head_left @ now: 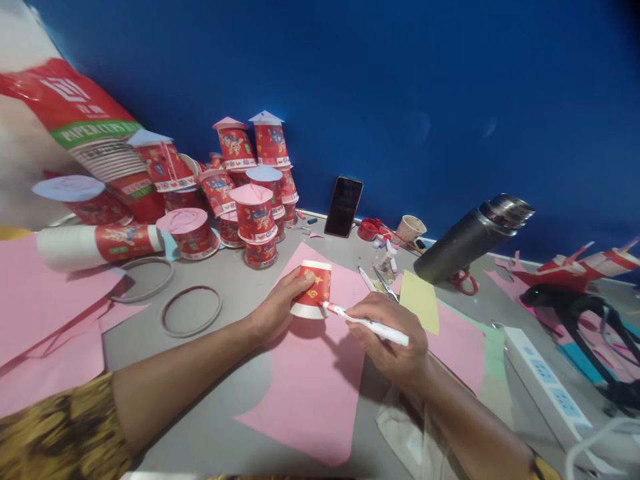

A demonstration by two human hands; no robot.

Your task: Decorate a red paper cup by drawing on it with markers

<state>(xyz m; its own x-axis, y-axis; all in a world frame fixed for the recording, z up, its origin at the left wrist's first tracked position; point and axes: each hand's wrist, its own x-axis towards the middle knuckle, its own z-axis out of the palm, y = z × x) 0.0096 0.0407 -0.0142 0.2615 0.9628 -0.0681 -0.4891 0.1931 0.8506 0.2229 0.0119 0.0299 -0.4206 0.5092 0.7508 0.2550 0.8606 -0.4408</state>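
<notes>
In my left hand [280, 300] is a red paper cup [320, 283] with gold stars and white bands at both ends, gripped from its left side above the pink paper. My right hand [390, 327] is closed around a white marker [375, 327], its red tip at the cup's lower right side. I cannot tell whether the tip touches the cup. Beneath both lies a sheet of pink paper [320, 400] with a curved cut in its left edge.
Stacked red paper cups [257, 220] with paper tops stand at the back left, near two grey rings [191, 311]. A phone [344, 207] leans upright on the blue wall. To the right are a dark flask [465, 240], scissors [387, 285] and a power strip [543, 380].
</notes>
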